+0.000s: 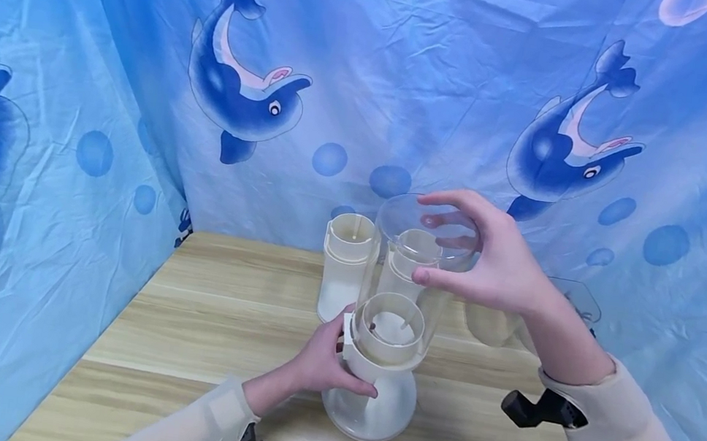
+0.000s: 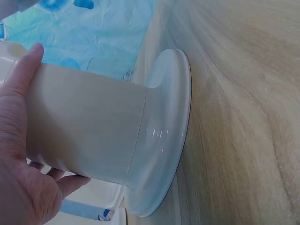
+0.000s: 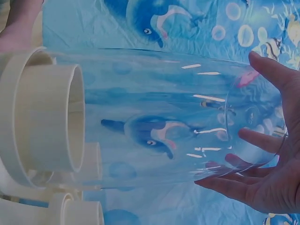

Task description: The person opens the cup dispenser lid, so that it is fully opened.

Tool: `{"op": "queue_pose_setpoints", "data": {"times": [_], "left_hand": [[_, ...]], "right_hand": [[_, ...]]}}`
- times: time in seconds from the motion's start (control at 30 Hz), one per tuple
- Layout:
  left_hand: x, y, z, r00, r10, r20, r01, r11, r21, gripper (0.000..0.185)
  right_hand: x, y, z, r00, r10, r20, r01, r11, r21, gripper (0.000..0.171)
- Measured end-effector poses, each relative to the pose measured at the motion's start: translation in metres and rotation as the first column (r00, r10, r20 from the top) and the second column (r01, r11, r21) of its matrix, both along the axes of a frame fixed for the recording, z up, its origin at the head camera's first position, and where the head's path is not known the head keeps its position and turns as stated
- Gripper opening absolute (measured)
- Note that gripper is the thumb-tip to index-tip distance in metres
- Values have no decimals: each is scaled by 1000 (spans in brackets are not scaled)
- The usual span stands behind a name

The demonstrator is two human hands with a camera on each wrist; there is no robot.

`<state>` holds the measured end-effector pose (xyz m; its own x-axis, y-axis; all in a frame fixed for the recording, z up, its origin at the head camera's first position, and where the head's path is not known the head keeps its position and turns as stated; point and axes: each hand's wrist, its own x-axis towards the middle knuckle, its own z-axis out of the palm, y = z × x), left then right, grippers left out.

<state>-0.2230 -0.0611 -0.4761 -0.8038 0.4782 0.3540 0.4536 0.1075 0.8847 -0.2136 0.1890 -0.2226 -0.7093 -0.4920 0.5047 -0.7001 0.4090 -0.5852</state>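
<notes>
A cream cylindrical stand (image 1: 369, 417) rises from a wide round flange on the wooden table in front of me. My left hand (image 1: 324, 360) grips its body below the collar, thumb on the near side; the left wrist view shows the fingers curled round the cream wall (image 2: 89, 122). Over the stand's raised ring (image 3: 51, 117) sits a clear cylinder (image 1: 430, 318), its lower end inside the collar. My right hand (image 1: 491, 256) holds the clear cylinder near its upper end, thumb and fingers spread on opposite sides. A small dark spot shows inside the ring.
Two similar cream stands (image 1: 343, 278) stand behind, the other one (image 1: 415, 246) partly seen through the clear cylinder. Clear containers (image 1: 489, 325) are at the back right, partly behind my right arm. A blue dolphin-print curtain (image 1: 378, 76) encloses the wooden table (image 1: 217, 307).
</notes>
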Motion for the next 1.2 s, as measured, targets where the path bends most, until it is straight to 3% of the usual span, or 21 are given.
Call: {"op": "queue_pose_setpoints", "data": {"times": [0.27, 1.0, 1.2], "left_hand": [[-2, -1, 2, 1000, -4, 11, 4, 1000, -12, 112], [1, -3, 4, 1000, 1, 2, -1, 1000, -30, 114], [1, -2, 3, 1000, -10, -22, 10, 1000, -24, 113]], "right_hand": [[7, -3, 5, 999, 17, -30, -16, 1000, 2, 82], [3, -3, 11, 999, -49, 17, 49, 999, -13, 75], [8, 0, 16, 999, -47, 18, 48, 996, -74, 75]]}}
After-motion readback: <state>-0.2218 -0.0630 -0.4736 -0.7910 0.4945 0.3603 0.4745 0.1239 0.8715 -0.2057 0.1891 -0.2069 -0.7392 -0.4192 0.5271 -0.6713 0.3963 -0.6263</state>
